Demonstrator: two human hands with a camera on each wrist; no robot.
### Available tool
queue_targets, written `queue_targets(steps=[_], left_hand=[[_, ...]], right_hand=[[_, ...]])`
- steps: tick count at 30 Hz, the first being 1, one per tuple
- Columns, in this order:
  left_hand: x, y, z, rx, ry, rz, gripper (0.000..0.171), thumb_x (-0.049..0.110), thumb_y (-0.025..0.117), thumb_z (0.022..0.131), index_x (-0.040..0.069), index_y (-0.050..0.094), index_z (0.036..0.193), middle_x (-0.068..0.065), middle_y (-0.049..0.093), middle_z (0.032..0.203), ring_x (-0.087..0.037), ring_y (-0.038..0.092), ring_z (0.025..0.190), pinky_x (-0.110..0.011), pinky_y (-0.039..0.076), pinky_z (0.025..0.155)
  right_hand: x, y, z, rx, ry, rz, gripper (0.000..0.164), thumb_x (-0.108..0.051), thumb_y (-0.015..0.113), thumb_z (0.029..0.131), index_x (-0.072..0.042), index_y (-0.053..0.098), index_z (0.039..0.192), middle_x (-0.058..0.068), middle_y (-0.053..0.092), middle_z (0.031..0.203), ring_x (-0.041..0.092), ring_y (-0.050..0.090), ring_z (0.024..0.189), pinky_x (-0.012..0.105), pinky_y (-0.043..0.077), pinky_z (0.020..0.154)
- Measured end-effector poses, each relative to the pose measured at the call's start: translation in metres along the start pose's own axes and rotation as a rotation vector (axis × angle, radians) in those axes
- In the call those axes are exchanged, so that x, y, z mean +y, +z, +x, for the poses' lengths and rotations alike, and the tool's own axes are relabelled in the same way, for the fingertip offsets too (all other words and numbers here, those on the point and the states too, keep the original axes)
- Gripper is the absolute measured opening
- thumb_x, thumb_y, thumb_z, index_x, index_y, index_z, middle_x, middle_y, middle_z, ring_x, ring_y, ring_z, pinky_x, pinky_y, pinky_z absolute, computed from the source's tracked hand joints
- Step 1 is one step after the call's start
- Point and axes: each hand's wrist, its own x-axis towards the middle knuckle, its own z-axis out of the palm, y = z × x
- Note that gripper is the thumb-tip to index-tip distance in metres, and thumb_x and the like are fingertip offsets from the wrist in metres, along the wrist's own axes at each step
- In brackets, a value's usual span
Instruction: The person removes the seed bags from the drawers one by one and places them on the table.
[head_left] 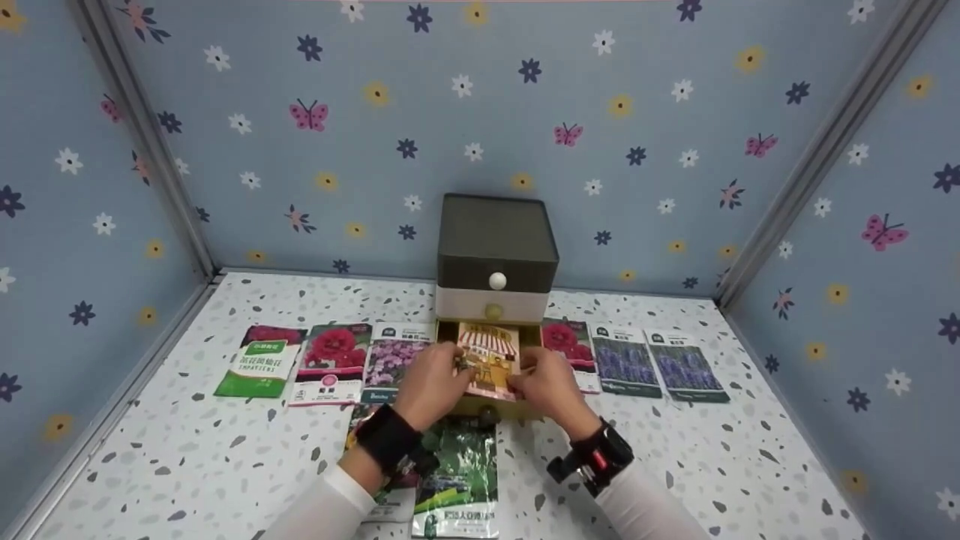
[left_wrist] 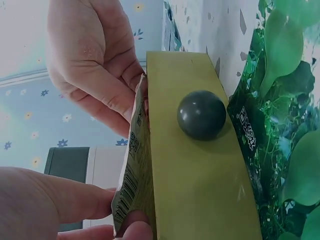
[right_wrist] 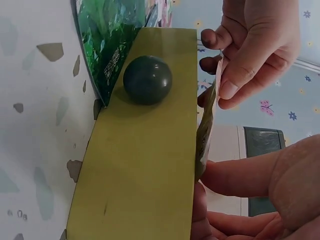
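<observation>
Both hands pinch a yellow seed packet (head_left: pixel 489 358) with a striped awning picture, one at each side. The left hand (head_left: pixel 435 382) grips its left edge and the right hand (head_left: pixel 551 381) its right edge. The packet is over the pulled-out bottom drawer (left_wrist: pixel 190 190) of a small drawer box (head_left: pixel 499 232). That drawer has a yellow front with a dark round knob (right_wrist: pixel 147 80). In the wrist views, the packet's lower part is behind the top edge of the drawer front. What lies deeper inside the drawer is hidden.
Left of the box lie a green-and-white packet (head_left: pixel 259 364), a red-flower packet (head_left: pixel 330 364) and a pink-flower packet (head_left: pixel 390 360). Another red-flower packet (head_left: pixel 570 349) and two purple-flower packets (head_left: pixel 626 360) are on the right. A green packet (head_left: pixel 457 480) overlaps another in front.
</observation>
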Motion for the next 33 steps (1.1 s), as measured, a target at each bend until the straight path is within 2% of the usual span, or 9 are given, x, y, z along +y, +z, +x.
queue_targets(steps=[5,11,17,22,27,33], left_hand=[[0.004,-0.002,-0.005,0.01,0.002,-0.042,0.03,0.016,0.086,0.098,-0.003,0.077,0.119,-0.014,0.075,0.108,-0.028,0.07,0.092,-0.047,0.06,0.08],[0.006,-0.002,-0.014,0.006,-0.001,-0.074,0.034,0.018,0.086,0.098,-0.002,0.075,0.123,-0.013,0.073,0.11,-0.028,0.069,0.098,-0.049,0.061,0.085],[0.006,-0.002,-0.025,-0.01,0.027,-0.125,0.037,0.015,0.086,0.097,-0.005,0.074,0.125,-0.016,0.072,0.114,-0.033,0.068,0.101,-0.053,0.059,0.091],[0.006,-0.002,-0.031,-0.046,0.009,-0.165,0.044,0.014,0.087,0.096,-0.005,0.07,0.131,-0.013,0.07,0.114,-0.026,0.066,0.093,-0.049,0.06,0.086],[0.006,-0.002,-0.037,-0.101,-0.028,-0.224,0.058,0.013,0.087,0.095,-0.008,0.063,0.143,-0.012,0.069,0.116,-0.017,0.065,0.084,-0.04,0.062,0.078],[0.007,0.0,-0.043,-0.171,-0.049,-0.283,0.072,0.012,0.086,0.095,-0.009,0.054,0.156,-0.011,0.069,0.116,-0.016,0.067,0.081,-0.032,0.062,0.07]], right_hand=[[0.002,-0.006,-0.004,-0.007,0.004,0.022,0.041,0.001,0.087,0.087,0.007,0.076,0.126,0.013,0.079,0.103,0.023,0.073,0.089,0.041,0.064,0.08],[0.002,-0.014,-0.015,0.0,0.013,0.034,0.051,-0.002,0.089,0.089,0.009,0.072,0.135,0.013,0.078,0.11,0.025,0.074,0.098,0.045,0.064,0.086],[0.006,-0.02,-0.028,-0.004,0.011,0.09,0.052,-0.001,0.089,0.089,0.008,0.07,0.136,0.013,0.076,0.112,0.024,0.074,0.096,0.039,0.064,0.076],[0.009,-0.022,-0.039,-0.024,0.01,0.138,0.056,0.004,0.088,0.088,0.01,0.066,0.139,0.014,0.072,0.113,0.021,0.072,0.091,0.037,0.063,0.071],[0.014,-0.024,-0.047,-0.034,0.011,0.125,0.062,0.003,0.089,0.088,0.011,0.063,0.143,0.012,0.071,0.113,0.02,0.07,0.093,0.036,0.061,0.076],[0.02,-0.025,-0.051,-0.051,0.042,0.151,0.065,0.005,0.09,0.086,0.011,0.063,0.145,0.011,0.072,0.106,0.022,0.068,0.093,0.037,0.062,0.077]])
